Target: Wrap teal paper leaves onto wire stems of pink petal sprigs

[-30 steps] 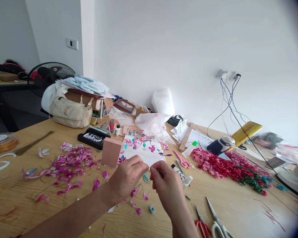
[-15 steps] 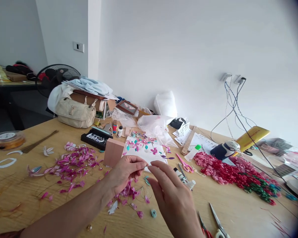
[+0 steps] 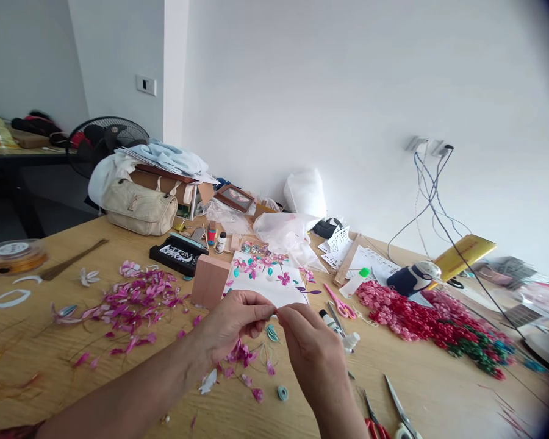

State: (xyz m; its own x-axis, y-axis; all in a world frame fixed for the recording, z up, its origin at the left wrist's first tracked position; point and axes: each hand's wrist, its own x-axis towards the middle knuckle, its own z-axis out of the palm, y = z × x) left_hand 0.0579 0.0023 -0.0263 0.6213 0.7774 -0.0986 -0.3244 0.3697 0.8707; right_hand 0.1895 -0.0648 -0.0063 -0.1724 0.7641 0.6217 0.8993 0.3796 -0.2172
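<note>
My left hand (image 3: pixel 244 320) and my right hand (image 3: pixel 308 341) meet fingertip to fingertip over the middle of the table. Each is closed in a pinch, and what lies between the fingers is too small to make out. Behind them is a white sheet (image 3: pixel 256 291) with pink flowers and teal leaves along its top. Loose magenta petals (image 3: pixel 240 353) lie beneath my hands, with a small teal roll (image 3: pixel 282 392) nearer the front. A larger heap of magenta petals (image 3: pixel 137 299) spreads to the left of my left hand.
Red-handled scissors (image 3: pixel 375 424) and silver-bladed scissors (image 3: pixel 398 402) lie front right. Pink scissors (image 3: pixel 341 303) and red flower strands (image 3: pixel 421 320) are at the right. A wooden block (image 3: pixel 210 281) and black tray (image 3: pixel 176 255) stand behind. A beige bag (image 3: pixel 139 207) sits back left.
My right hand's fingers, apart before, have closed to a pinch and now meet my left fingertips. My left hand has barely moved.
</note>
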